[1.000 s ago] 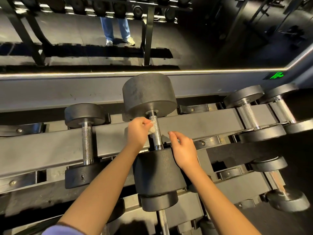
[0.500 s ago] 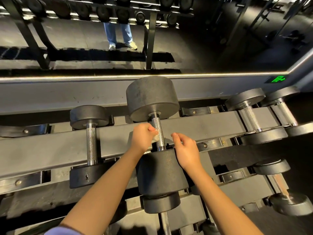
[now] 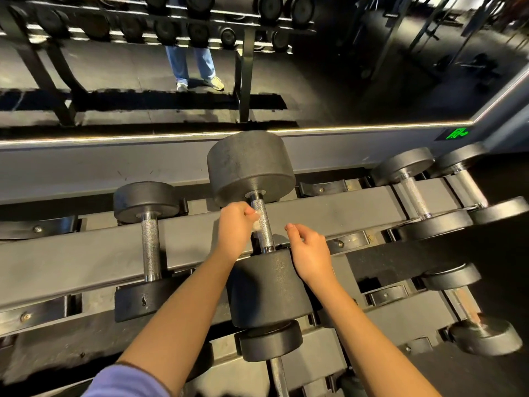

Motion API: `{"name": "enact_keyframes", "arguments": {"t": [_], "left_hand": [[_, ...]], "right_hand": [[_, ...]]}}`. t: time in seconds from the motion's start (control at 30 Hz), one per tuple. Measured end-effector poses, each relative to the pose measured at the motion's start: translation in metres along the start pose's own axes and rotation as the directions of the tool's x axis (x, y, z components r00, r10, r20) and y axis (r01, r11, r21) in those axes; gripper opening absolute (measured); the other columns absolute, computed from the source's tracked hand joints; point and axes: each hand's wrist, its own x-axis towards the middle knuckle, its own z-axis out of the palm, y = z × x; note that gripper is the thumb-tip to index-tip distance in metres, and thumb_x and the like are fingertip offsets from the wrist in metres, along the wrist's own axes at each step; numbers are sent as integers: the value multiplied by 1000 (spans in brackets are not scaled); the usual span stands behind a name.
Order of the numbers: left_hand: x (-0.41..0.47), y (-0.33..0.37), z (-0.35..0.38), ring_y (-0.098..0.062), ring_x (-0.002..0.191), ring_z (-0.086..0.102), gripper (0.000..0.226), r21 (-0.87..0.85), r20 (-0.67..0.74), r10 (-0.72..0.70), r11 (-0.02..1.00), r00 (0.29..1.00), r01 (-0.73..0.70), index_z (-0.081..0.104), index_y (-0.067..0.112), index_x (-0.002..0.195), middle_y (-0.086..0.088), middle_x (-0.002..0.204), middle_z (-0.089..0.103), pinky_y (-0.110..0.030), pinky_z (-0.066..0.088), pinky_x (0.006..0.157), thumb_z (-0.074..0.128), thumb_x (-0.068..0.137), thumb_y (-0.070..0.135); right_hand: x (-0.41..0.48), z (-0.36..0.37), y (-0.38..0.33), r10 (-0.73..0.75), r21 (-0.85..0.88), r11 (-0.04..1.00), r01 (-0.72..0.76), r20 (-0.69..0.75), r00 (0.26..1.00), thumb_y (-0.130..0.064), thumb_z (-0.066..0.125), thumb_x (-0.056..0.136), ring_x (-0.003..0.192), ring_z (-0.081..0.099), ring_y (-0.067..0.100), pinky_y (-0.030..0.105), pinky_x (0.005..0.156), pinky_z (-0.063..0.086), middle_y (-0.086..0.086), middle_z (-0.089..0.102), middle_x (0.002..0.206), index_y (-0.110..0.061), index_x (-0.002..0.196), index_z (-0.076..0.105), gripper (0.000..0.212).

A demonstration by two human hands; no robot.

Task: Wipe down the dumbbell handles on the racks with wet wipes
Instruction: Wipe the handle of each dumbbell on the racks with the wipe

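Left hand, change: our left hand (image 3: pixel 233 227) has slid back up the bar from mid-handle half a second ago towards the far weight head. It is working a back-and-forth stroke.
Right hand, change: our right hand (image 3: pixel 310 250) has eased a little away from the bar. Its fingers are now loosely curled and hold nothing, and its wrist lies over the near weight head.
Meaning for the task: we judge this handle to be mid-wipe, with its left side covered. The neighbouring handles look untouched.
Rack: the grey steel rack (image 3: pixel 343 213) runs across the view in stepped rails with black cradles, and more dumbbells sit on a lower tier.
Large dumbbell: the large dumbbell (image 3: pixel 252 164) sits across the upper rail at the centre. Its round black heads are matte and scuffed, one far and one near us.
Smaller dumbbell: a smaller dumbbell (image 3: pixel 150 242) rests in the next cradle to the left, well apart from our hands.
Handle: the handle (image 3: pixel 265 227) is a bright knurled steel bar between the two heads, tilted slightly and catching the light.
Wet wipe: the wet wipe (image 3: pixel 255 222) is a small white wad pinched in our left fingers and pressed against the left side of the handle. Most of it is hidden in the fist.
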Motion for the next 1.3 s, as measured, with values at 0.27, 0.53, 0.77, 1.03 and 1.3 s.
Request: {"name": "enact_keyframes", "arguments": {"t": [0.27,0.53,0.77,1.03,1.3], "left_hand": [[-18,-10,-7,-20,68,63,17,126,289,-66,992,955,31,65,19,67,-1,68,65,-32,53,70,71,82,17],[-45,21,-40,-14,76,51,10,152,60,256,953,965,-262,70,6,80,-1,82,56,-21,29,63,65,87,11],[-128,10,-54,-13,72,51,5,205,-39,458,873,888,-442,70,3,80,-2,79,56,-12,32,67,68,84,4],[-242,-19,0,-11,78,58,7,260,100,418,865,903,-430,70,11,79,0,82,60,-25,46,74,67,86,11],[-292,-84,76,-22,88,58,22,372,254,63,915,965,-157,66,10,84,-5,91,58,-28,39,73,56,92,27]], "right_hand": [[-1,0,1,6,-57,998,-8,-32,999,-31,40,100,71,57,22,32,62,41,10,65,76,-2,87,67,42],[-36,8,19,-135,-165,979,123,-59,989,-25,37,102,124,45,22,35,108,31,7,55,130,-11,126,56,34],[-87,1,34,-133,-52,990,132,-17,991,-26,42,101,146,13,16,31,120,10,0,21,157,-17,148,30,49],[-170,-19,100,-167,37,985,169,-64,984,-13,50,96,127,44,15,31,109,35,3,51,136,-9,128,57,33],[-246,-1,195,109,-43,994,-103,169,980,-12,50,96,114,56,20,24,96,39,5,61,123,-7,116,65,25]]}}
